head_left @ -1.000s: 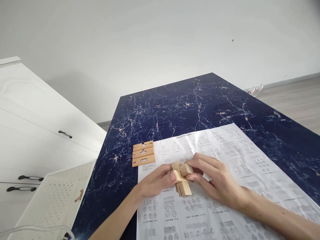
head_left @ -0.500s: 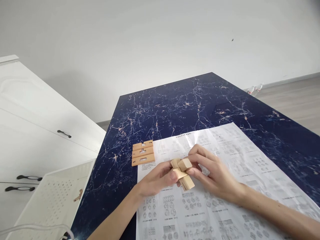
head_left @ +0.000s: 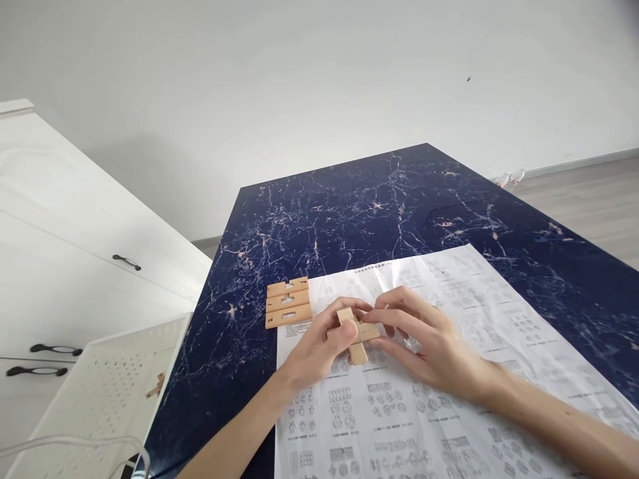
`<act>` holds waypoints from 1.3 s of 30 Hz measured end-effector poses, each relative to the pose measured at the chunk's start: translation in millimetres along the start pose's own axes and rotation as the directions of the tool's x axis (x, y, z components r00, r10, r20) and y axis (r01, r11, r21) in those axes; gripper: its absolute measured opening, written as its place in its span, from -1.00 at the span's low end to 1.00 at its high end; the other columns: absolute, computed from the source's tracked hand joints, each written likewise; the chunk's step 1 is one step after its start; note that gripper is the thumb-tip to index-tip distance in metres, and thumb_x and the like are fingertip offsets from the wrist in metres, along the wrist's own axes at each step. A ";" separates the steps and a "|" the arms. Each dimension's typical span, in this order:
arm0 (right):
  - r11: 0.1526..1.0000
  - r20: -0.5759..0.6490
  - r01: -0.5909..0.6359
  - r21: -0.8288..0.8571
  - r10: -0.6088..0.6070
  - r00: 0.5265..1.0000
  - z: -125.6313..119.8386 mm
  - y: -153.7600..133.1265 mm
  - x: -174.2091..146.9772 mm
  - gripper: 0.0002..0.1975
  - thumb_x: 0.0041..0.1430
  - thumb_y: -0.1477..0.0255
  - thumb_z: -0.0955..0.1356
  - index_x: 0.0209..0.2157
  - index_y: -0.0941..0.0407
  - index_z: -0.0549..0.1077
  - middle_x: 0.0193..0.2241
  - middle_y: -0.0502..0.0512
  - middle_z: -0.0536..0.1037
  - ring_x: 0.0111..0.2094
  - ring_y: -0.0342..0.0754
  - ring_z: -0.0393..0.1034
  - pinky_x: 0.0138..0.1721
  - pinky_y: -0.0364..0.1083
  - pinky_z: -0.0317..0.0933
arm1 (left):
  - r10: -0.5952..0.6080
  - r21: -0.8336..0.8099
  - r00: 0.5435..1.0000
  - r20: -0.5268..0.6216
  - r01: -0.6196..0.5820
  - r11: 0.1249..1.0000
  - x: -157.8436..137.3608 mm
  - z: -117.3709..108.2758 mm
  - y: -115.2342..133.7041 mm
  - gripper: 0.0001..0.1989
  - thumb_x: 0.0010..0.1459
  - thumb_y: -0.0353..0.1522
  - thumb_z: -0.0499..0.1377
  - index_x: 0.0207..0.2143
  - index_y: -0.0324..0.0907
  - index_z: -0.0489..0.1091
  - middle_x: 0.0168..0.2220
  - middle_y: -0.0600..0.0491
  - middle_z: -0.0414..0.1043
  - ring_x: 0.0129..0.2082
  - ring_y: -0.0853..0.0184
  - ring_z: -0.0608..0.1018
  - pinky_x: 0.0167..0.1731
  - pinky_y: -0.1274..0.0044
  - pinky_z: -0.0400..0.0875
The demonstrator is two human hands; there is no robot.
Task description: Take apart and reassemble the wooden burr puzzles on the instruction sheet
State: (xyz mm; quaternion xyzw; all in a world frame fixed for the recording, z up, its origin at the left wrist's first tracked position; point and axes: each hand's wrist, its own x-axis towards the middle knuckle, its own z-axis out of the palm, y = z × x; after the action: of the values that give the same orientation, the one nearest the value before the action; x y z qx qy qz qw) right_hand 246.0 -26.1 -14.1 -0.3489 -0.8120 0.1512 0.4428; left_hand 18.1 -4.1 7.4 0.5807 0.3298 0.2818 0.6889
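A pale wooden burr puzzle (head_left: pixel 359 354), made of crossed notched sticks, is held just above the printed sheet (head_left: pixel 399 459). My left hand (head_left: pixel 324 339) is closed around its left side, the thumb pressed across the front. From the right, my right hand (head_left: pixel 429 339) pinches the stick end that points right, index finger above and thumb below. My fingers hide part of the joint. Left of my hands, several flat wooden pieces (head_left: pixel 288 315) with cut-out slots and printed numbers lie in a row at the sheet's upper left corner.
The dark blue marbled table (head_left: pixel 319 213) stretches away toward a white wall. At lower left stands a white perforated board (head_left: pixel 107 372) with a small wooden piece (head_left: pixel 156 386) near its edge and a clear tube (head_left: pixel 74 439) over it. White cabinets (head_left: pixel 90 246) rise on the left.
The wooden puzzle has been turned in my hands and now shows a flatter cross face. My left hand has rolled upward, its thumb now over the middle of the puzzle.
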 end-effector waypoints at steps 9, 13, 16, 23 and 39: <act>0.992 -0.015 0.059 -0.108 -0.061 0.998 -0.3 0.2 0.6 -0.84 0.52 0.49 0.34 0.07 0.14 0.46 -0.09 0.21 0.66 -0.27 -0.04 0.64 -0.39 -0.09 0.46 | 0.025 0.173 0.990 -0.138 -0.001 0.985 0.9 12.1 9.8 -0.45 0.43 0.10 0.09 0.11 -0.14 0.49 0.04 -0.09 0.52 0.03 0.13 0.53 0.08 0.35 0.42; 0.993 -0.018 0.065 -0.103 -0.067 0.998 0.6 2.3 0.0 -0.86 0.52 0.49 0.35 0.04 0.13 0.47 -0.13 0.19 0.66 -0.32 -0.06 0.61 -0.39 -0.09 0.46 | 0.028 0.176 0.987 -0.157 0.000 0.984 0.2 14.0 5.8 -0.48 0.46 0.05 0.07 0.16 -0.12 0.45 0.03 -0.08 0.50 0.00 0.16 0.52 0.06 0.35 0.43; 0.986 -0.040 0.084 -0.146 -0.090 0.995 0.5 1.9 -0.1 -0.88 0.50 0.50 0.36 0.01 0.13 0.49 -0.16 0.18 0.67 -0.36 -0.07 0.58 -0.40 -0.09 0.44 | 0.019 0.184 0.983 -0.183 0.015 0.983 -0.2 15.7 4.6 -0.48 0.47 0.05 0.05 0.13 -0.14 0.45 -0.01 -0.08 0.49 -0.07 0.18 0.50 0.01 0.37 0.43; 0.977 -0.038 0.105 -0.183 -0.114 0.993 0.5 -0.1 0.4 -0.90 0.49 0.53 0.37 -0.02 0.14 0.48 -0.20 0.16 0.65 -0.41 -0.09 0.52 -0.44 -0.09 0.39 | 0.029 0.194 0.984 -0.177 0.006 0.981 1.1 15.3 9.5 -0.52 0.47 0.04 0.05 0.04 -0.14 0.47 -0.03 -0.04 0.48 -0.04 0.19 0.49 0.01 0.41 0.39; 0.950 -0.061 0.179 -0.255 -0.200 0.978 0.5 -4.8 -0.8 -0.86 0.40 0.59 0.43 -0.05 0.16 0.50 -0.24 0.12 0.67 -0.40 -0.09 0.59 -0.40 -0.09 0.48 | 0.291 0.513 0.933 -0.211 -0.147 0.846 2.2 19.1 1.6 -0.59 0.53 -0.09 0.02 0.15 -0.16 0.43 0.03 -0.09 0.59 0.00 0.16 0.61 0.10 0.33 0.45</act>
State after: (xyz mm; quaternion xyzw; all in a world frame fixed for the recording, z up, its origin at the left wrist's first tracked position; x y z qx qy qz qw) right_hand 243.8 -30.1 -12.3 -0.3281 -0.8344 -0.0100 0.4428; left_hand 34.4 -13.8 10.8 0.7239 0.4154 0.3461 0.4284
